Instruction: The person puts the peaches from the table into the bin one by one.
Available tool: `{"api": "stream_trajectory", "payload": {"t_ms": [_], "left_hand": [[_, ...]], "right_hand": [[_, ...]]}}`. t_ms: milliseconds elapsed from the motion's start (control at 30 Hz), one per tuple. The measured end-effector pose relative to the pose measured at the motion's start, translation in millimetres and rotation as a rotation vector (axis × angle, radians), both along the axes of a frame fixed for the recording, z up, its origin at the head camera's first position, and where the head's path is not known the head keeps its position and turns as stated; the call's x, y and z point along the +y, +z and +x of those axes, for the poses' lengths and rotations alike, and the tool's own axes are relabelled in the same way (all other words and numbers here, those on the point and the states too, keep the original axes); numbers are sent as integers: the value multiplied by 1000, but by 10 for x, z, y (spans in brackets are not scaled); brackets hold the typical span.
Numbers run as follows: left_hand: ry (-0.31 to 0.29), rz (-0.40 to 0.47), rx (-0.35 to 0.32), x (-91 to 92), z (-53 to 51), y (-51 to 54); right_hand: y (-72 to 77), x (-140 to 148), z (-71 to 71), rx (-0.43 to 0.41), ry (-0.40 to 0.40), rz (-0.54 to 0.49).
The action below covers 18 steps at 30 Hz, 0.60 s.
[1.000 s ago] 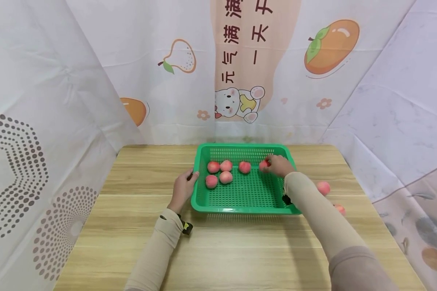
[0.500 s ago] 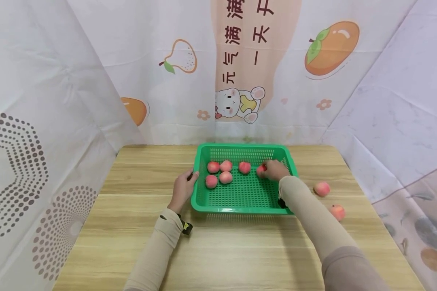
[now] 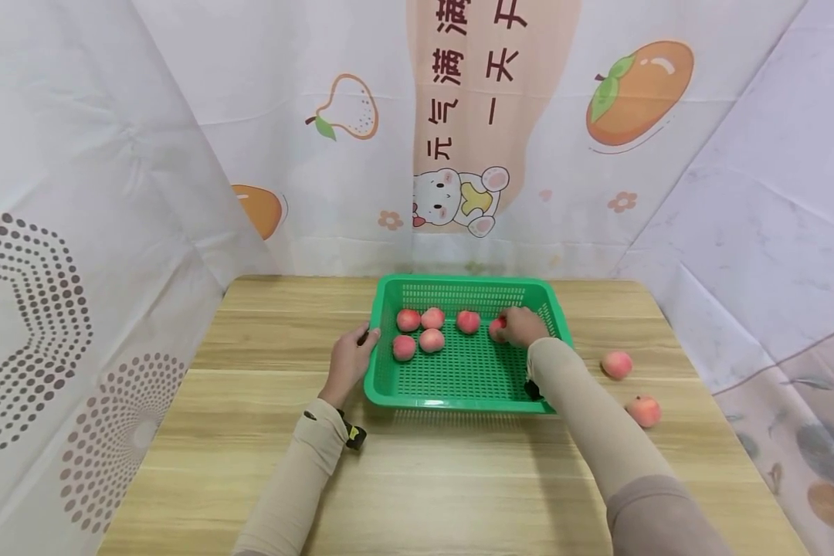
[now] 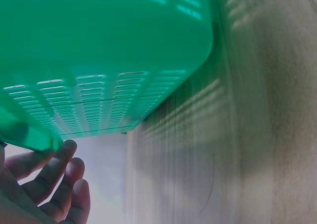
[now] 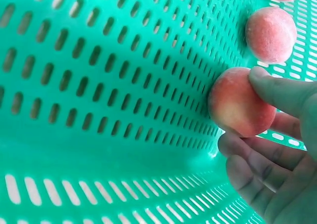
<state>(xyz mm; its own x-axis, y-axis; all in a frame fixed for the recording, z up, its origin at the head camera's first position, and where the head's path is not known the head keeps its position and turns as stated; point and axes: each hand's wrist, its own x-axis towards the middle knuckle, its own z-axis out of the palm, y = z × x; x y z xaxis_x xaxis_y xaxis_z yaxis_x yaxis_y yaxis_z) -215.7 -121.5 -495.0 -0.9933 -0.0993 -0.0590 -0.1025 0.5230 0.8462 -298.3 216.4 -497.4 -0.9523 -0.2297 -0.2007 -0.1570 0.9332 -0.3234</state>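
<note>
A peach (image 5: 240, 102) is pinched between the thumb and fingers of my right hand (image 3: 523, 326), low inside the right part of the green plastic basket (image 3: 459, 404). Just left of it lies another peach (image 3: 468, 322). Several more peaches (image 3: 432, 340) sit grouped at the basket's left end. My left hand (image 3: 350, 359) grips the left rim, thumb on top. In the left wrist view its fingers (image 4: 59, 172) curl at the rim from outside. Part of the held peach is hidden behind my right hand in the head view.
Two peaches lie on the wooden table (image 3: 250, 432) right of the basket: one farther back (image 3: 617, 364), and a nearer peach (image 3: 644, 411) beside my right sleeve. Printed curtains (image 3: 361, 193) hang behind the table and along both sides.
My right hand has moved down and slightly left in the basket with the peach. The right forearm has shifted left, showing more of the two table peaches. My left hand stays on the rim.
</note>
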Motion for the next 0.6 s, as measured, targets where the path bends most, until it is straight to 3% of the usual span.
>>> {"api": "stream_trajectory", "payload": {"t_ms": [600], "left_hand": [[1, -1, 17, -1, -11, -14]], "right_hand": [[51, -85, 38, 16, 2, 12]]}}
